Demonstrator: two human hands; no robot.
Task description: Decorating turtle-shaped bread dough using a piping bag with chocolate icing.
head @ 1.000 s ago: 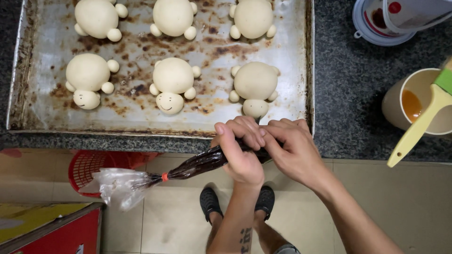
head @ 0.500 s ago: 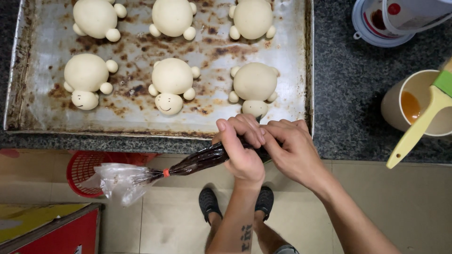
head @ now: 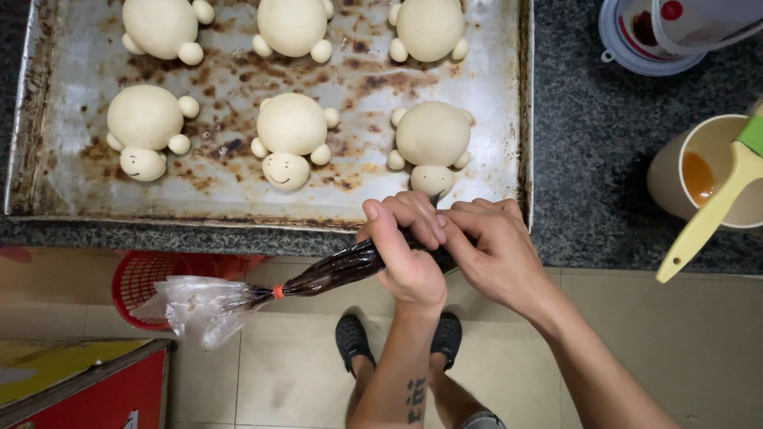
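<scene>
1. A piping bag (head: 334, 272) filled with dark brown paste is lying slanted across the near edge of the counter, its nozzle end hidden under the hands and its clear, crumpled tail (head: 199, 306) hanging out over the floor, pinched off by a small orange tie (head: 278, 291).
2. The left hand (head: 409, 246) is wrapping fully around the thick part of the bag, fingers curled tight over it.
3. The right hand (head: 497, 250) is closing around the front end of the bag, its fingertips meeting those of the left; the tip itself cannot be seen.
4. Both hands are hovering just in front of the nearest dough figure (head: 433, 143), a pale turtle-shaped bun whose head is touching distance from the knuckles.
5. That bun is sitting on a stained metal baking tray (head: 230, 171) beside five others; the middle one (head: 290, 135) is already showing a drawn smiling face.
6. To the right, on the dark speckled counter (head: 596, 159), a cup of amber liquid (head: 699, 171) is holding a yellow-handled brush (head: 707, 218).
7. Below, a red basket (head: 147, 282) is standing on the tiled floor.
</scene>
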